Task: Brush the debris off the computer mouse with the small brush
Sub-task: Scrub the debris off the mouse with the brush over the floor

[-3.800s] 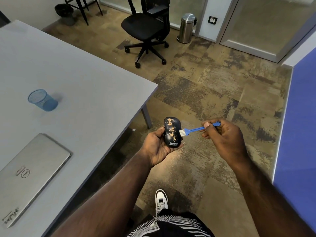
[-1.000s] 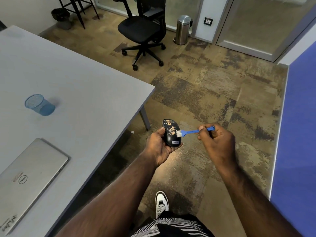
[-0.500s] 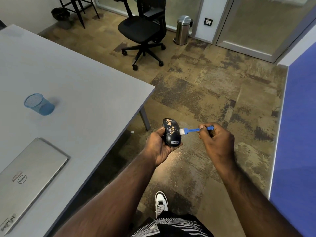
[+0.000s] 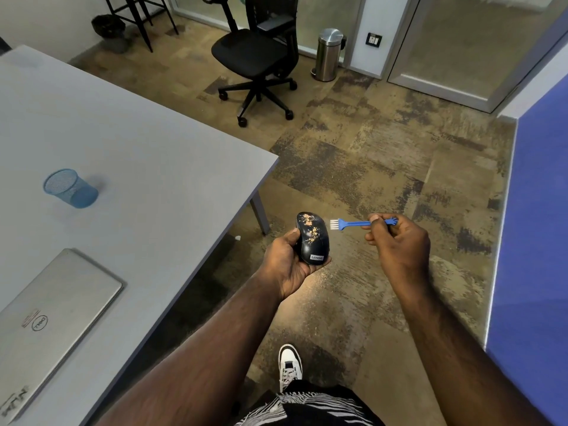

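Left hand [image 4: 287,262] is cupped under the mouse [image 4: 312,238], fingers wrapped round its sides, holding it out over the floor [image 4: 353,167] just past the desk [image 4: 129,155] corner. I can see orange-tan debris [image 4: 309,229] speckled across the mouse's dark top, thickest toward the far end, with the label end nearest me. Right hand [image 4: 399,244] is closed in a pinch on the brush [image 4: 359,223], thumb and fingers clamped near the handle's rear end. I've got the brush lying level, white bristles pointing at the mouse, just beside its right edge but clear of it, not touching. On the desk to my left sit a blue cup [image 4: 71,189] and a shut laptop [image 4: 52,321].
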A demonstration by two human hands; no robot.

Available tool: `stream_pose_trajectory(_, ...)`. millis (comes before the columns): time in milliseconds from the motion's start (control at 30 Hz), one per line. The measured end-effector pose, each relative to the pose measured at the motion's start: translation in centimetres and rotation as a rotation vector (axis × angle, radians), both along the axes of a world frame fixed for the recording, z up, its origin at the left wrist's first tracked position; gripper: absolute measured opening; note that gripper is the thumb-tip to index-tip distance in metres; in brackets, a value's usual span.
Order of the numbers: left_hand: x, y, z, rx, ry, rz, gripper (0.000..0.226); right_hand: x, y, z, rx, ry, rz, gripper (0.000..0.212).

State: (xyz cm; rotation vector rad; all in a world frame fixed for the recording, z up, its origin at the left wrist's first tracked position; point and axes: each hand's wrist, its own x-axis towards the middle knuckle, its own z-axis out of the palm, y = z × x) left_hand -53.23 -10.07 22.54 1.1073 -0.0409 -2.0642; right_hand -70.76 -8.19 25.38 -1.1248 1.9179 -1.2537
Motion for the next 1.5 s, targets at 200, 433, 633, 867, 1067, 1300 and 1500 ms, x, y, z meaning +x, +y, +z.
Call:
stream_pose_trajectory(200,0.0,0.1,0.1,-0.007,-0.016,-0.016,0.031,0.3,0.0,-0.4,0.015,0.048,0.055,0.011)
stream_pose_trajectory(433,0.1,0.1,0.2,-0.013,-0.044,-0.033,0.043,0.5,0.6,0.9,-0.058,0.014,0.197,0.016)
stream_pose_trajectory(633,-0.2,0.2,0.2,-0.009,-0.051,-0.061,0.042,0.8,0.6,0.8,-0.094,0.158,0.296,0.005)
stream_pose_trajectory(867,-0.1,0.3,-0.3,0.017,-0.014,-0.05,0.043,0.2,-0.4,1.0,-0.091,0.22,0.16,0.013)
stream_pose_trajectory(1067,0.0,0.4,-0.4,0.01,-0.006,-0.056,0.037,0.4,0.0,0.6,-0.059,0.246,0.205,0.013)
stream_pose_trajectory(1300,0.0,0.4,-0.3,0.007,0.002,-0.06,0.043,0.0,0.2,1.2,-0.067,0.148,0.229,0.008)
stream_pose_trajectory(1500,0.0,0.6,-0.2,0.011,0.018,-0.06,0.037,-0.7,-0.2,0.4,-0.031,0.186,0.122,0.013)
